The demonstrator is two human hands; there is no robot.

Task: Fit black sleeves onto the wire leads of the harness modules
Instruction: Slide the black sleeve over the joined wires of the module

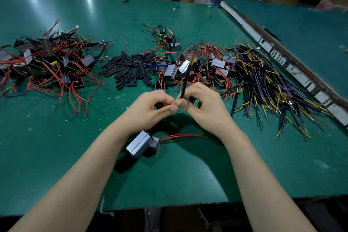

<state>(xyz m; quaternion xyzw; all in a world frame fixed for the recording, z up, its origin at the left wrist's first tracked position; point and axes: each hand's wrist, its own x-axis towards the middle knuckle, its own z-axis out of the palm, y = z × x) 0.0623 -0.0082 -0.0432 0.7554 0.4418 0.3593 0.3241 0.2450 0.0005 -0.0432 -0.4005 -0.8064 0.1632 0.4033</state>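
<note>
My left hand [150,109] and my right hand [203,107] meet above the green table [188,175], fingertips pinched together. My right hand pinches a thin black sleeved lead [185,79] that sticks up and away, blurred at its far end. My left hand pinches something small at the same spot; I cannot make out what. A grey module [141,144] with red leads [182,135] hangs or lies just below my wrists. A heap of loose black sleeves [130,69] lies beyond my hands.
Sleeved modules with red wires are heaped at the left [49,62]. More grey modules [207,66] lie behind my hands. A sprawl of black cables with yellow and blue ends [273,88] covers the right. A worn rail [282,58] divides off a second table.
</note>
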